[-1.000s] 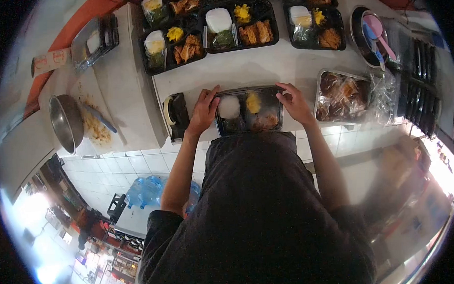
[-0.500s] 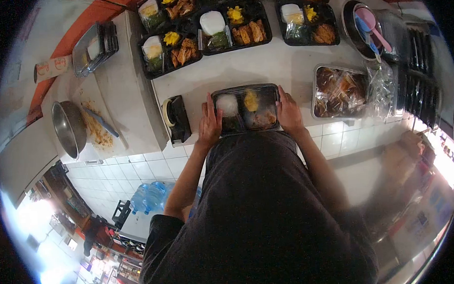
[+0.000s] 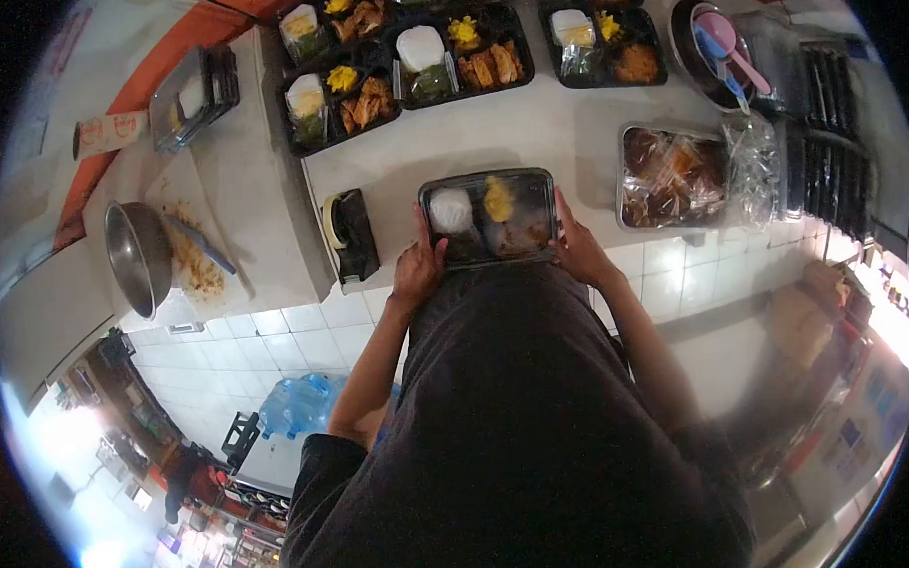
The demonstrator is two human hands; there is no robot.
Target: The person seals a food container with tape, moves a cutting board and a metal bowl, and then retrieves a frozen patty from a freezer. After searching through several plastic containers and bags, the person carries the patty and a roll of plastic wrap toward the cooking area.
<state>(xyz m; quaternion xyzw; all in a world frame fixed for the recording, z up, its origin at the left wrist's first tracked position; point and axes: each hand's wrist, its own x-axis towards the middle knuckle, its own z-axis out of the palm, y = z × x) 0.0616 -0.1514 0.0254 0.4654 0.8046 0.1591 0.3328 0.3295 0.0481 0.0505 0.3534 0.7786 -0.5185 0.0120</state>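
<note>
Between my two hands is a black meal box [image 3: 488, 245] with a clear lid, close to my body at the counter's front edge. Through the lid show white rice, something yellow and browned pieces of food. My left hand [image 3: 417, 269] grips its left side, thumb at the near corner. On the opposite side my right hand [image 3: 580, 252] holds the right edge, fingers along the wall. A tape dispenser [image 3: 351, 236] with a roll of tape stands just left of my left hand.
Several open meal boxes [image 3: 459, 56] line the back of the counter. At right are a foil-look tray of wrapped brown food [image 3: 674, 179], a bowl with pink and blue utensils [image 3: 719, 54] and stacked black trays [image 3: 840, 185]. A metal bowl [image 3: 138, 260] and a knife [image 3: 201, 243] lie left.
The meal box has shifted slightly left in view, and my hands have moved from flat along its sides to a grip on it. My left thumb now curls at the near corner.
</note>
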